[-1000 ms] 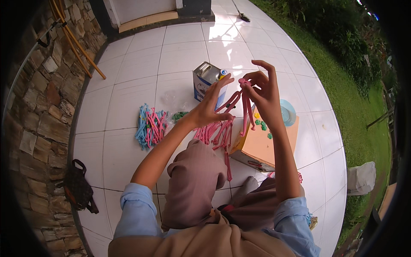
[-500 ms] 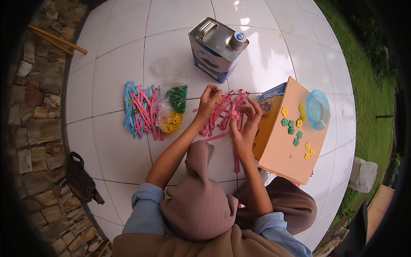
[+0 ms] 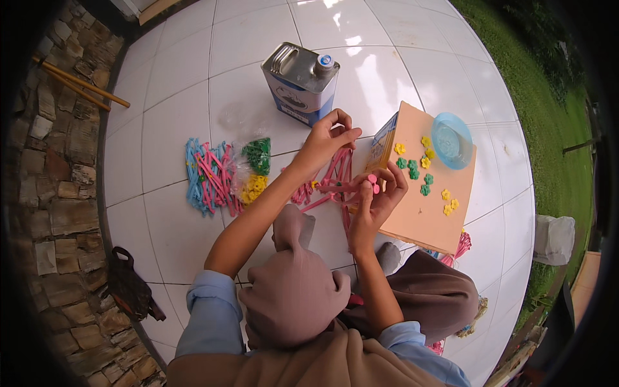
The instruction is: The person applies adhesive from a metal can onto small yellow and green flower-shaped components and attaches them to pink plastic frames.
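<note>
My right hand [image 3: 382,201] is closed around several pink strips [image 3: 345,188], with their round ends sticking up between thumb and fingers. Just above and to the left, my left hand [image 3: 327,140] has its thumb and fingertips pressed together; whatever they hold is too small to make out. More pink strips [image 3: 303,192] lie on the floor under both hands. A yellow flower piece and a green one sit among the strips below my left hand. Right of my hands, loose yellow flowers [image 3: 426,163] and green flowers [image 3: 413,169] are spread on a cardboard box [image 3: 412,222].
Left of my hands lie blue strips [image 3: 193,187] and pink strips, beside a clear bag with green pieces [image 3: 258,156] and yellow pieces [image 3: 254,188]. A metal can [image 3: 302,87] stands ahead. A light-blue bowl [image 3: 451,140] rests on the box. A dark bag [image 3: 131,284] lies far left.
My left hand has moved up and to the right, away from the pile. My right hand has gathered pink strips into its grip and turned their round ends upward. The view has shifted slightly.
</note>
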`<state>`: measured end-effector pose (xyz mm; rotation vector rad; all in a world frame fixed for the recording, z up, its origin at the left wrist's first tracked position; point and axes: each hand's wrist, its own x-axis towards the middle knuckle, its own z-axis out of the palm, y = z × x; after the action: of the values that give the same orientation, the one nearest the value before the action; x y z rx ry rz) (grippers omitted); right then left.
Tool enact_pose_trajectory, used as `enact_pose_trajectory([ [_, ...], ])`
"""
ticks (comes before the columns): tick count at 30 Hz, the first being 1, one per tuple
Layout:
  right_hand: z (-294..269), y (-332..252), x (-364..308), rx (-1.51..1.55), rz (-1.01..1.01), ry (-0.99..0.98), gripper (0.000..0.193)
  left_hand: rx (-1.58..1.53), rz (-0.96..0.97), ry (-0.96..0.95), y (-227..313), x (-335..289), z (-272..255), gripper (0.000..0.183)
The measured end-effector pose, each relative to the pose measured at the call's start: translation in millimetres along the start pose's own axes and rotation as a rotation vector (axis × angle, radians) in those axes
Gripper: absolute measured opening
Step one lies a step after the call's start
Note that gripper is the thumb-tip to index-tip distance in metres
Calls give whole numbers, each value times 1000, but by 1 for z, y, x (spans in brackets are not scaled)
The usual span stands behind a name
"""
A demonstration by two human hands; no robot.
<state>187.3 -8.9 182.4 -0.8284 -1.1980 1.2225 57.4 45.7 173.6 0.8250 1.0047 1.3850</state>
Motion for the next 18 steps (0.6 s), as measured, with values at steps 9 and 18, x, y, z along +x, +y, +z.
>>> enact_pose_trajectory([
  [9,-10,-2,14,158,46,20,49,113,84,-380,-32,-38,-5,62],
  [18,27,119,26,163,364,9,55,746,-6,143,-94,-65,-96,58],
])
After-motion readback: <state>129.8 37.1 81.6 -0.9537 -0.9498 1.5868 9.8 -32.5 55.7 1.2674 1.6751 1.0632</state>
